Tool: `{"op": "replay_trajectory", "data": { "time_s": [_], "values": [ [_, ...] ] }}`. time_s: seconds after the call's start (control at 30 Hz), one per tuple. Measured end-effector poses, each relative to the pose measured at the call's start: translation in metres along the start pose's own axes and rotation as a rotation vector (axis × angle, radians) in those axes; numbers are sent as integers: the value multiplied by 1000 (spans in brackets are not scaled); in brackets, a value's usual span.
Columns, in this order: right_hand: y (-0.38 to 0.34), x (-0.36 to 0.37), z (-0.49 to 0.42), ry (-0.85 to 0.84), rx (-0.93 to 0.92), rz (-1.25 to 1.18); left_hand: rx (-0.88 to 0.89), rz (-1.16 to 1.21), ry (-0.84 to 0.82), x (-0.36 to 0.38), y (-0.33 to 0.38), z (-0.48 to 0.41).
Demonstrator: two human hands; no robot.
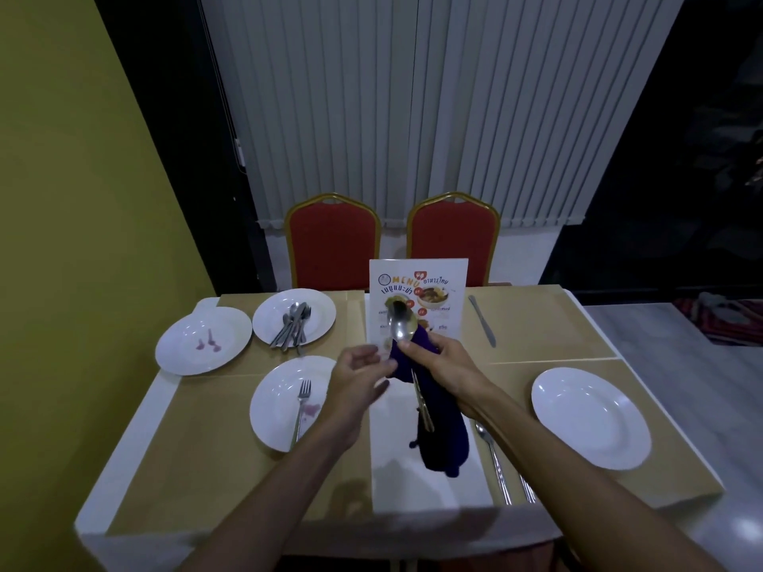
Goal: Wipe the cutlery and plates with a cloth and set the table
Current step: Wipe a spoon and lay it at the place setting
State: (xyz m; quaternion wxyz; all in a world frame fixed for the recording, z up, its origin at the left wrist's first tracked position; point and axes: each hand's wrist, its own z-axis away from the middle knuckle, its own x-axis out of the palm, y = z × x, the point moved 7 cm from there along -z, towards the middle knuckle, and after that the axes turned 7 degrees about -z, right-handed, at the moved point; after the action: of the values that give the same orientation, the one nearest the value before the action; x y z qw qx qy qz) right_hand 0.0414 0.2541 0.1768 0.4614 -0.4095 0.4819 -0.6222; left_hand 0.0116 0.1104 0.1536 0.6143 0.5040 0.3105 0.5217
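**Spoon up in the right hand, cloth wrapped round it**

My right hand (444,361) is curled round the dark purple cloth (444,443) and the spoon (399,324) together. The thumb pinches the neck, the bowl sticks up above the grip, and the handle pokes out below along the hanging cloth. All of it is held over the middle of the tabletop.

My left hand (359,373) is just left of the cloth with loose fingers, holding nothing. It's blurry, so I can't tell if it touches.

Plates:
- The far-left plate (322,307) holds a cutlery pile (292,326).
- The stained plate (181,348) sits at the left edge.
- The near-left plate (268,406) holds a fork (301,406) and a smear.
- The clean plate (590,419) is near the right edge.

A knife (482,322) lies far right.
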Motion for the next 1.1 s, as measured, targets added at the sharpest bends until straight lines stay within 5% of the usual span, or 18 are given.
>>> {"op": "replay_trajectory", "data": {
  "time_s": [0.27, 0.43, 0.63, 0.87, 1.1],
  "values": [
    [6, -9, 4, 23, -35, 126, 127, -237, 160, 11, 24, -38],
    [38, -25, 13, 31, 36, 167, 86, -127, 229, 25, 18, -47],
    [33, -59, 5, 149, -31, 284, -41, -208, 61, 64, -5, -54],
    [60, -122, 1, 219, 51, 271, -136, -121, 65, 134, -7, -89],
    [75, -256, -20, 398, 113, 292, 71, -365, -157, 241, -1, -155]
  ]
}}
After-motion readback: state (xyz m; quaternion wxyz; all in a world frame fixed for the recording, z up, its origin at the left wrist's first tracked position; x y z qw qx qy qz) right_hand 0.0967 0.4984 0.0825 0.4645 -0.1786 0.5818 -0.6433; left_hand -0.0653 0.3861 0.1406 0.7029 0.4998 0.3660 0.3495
